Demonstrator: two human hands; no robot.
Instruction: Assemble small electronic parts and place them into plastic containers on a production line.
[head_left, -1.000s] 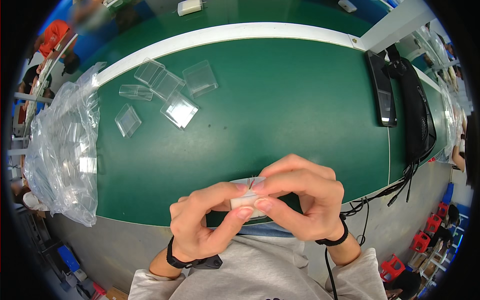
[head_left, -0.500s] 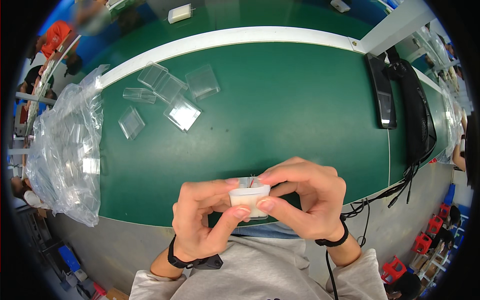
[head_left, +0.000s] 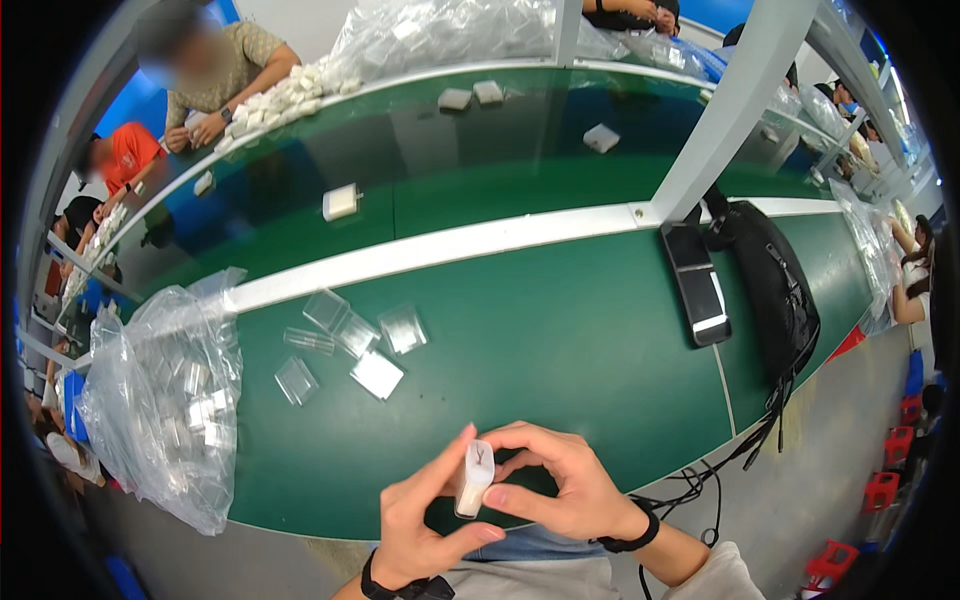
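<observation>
A small white plastic box (head_left: 475, 478) with a clear casing is held upright near the table's front edge. Its top faces up, and a thin dark wire-like piece shows inside. My right hand (head_left: 560, 485) pinches the box from the right between thumb and fingers. My left hand (head_left: 425, 510) is on the other side, its thumb and index finger spread apart. The index fingertip is close to the box's upper left edge; whether it touches I cannot tell. Farther left on the green table lie several clear plastic cases (head_left: 356, 335).
A clear plastic bag (head_left: 165, 410) with several cases lies at the left. A phone (head_left: 697, 285) and a black bag (head_left: 765, 290) with cables are on the right. Beyond the white rail (head_left: 440, 240) are loose white boxes (head_left: 341, 202) and a seated co-worker (head_left: 240, 70).
The view has tilted up, showing more of the far table. The box has turned narrow side on, and my left fingers have come off it and spread; my right hand keeps its pinch.
</observation>
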